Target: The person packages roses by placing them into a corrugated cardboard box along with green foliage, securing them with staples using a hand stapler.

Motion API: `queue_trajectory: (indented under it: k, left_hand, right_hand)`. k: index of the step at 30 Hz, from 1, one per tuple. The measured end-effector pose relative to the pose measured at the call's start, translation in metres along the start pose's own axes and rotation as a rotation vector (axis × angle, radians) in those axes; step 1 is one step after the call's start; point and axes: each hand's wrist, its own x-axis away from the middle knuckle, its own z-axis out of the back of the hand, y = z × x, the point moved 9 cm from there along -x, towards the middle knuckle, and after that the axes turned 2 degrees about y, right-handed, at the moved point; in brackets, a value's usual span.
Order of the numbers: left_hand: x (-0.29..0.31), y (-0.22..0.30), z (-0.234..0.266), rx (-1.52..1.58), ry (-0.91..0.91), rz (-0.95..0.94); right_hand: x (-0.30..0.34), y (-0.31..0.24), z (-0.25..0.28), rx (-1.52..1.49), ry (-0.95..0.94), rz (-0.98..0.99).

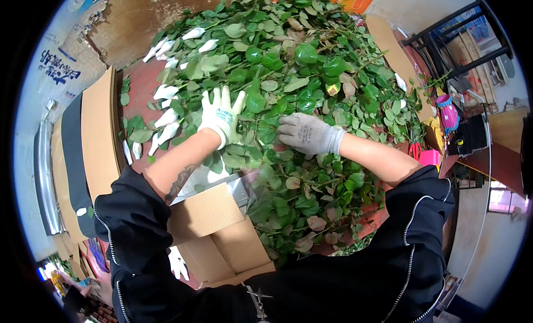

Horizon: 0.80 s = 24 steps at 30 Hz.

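Observation:
Long leafy stems [300, 53] that look like cut roses lie heaped in front of me, their green leaves thick and some turning brown. White-wrapped flower heads [166, 117] point out along the heap's left side. My left hand [221, 114], in a white glove with green print, rests on the leaves with its fingers spread. To the right, my right hand [308, 134] wears a grey glove. Its fingers are curled together among the leaves, and what they hold is hidden. Below my left hand is a piece of clear plastic wrap [202, 178], partly over the leaves.
An open corrugated cardboard box [236, 239] stands close to my body. More cardboard [97, 123] rises at the left edge. On the right are red-handled scissors [415, 150], a pink-and-purple object [447, 112] and a black metal stand [466, 39]. A wooden board [150, 23] stands behind the heap.

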Motion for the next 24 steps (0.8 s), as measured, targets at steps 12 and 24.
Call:
queue_trajectory:
  k: [12, 24]
  left_hand:
    - [-0.065, -0.088, 0.091, 0.155, 0.188, 0.162]
    - [-0.062, -0.227, 0.112, 0.515, 0.335, 0.207]
  right_hand:
    - [0.013, -0.028, 0.022, -0.139, -0.321, -0.111]
    - [-0.004, 0.072, 0.024, 0.372, 0.057, -0.205]
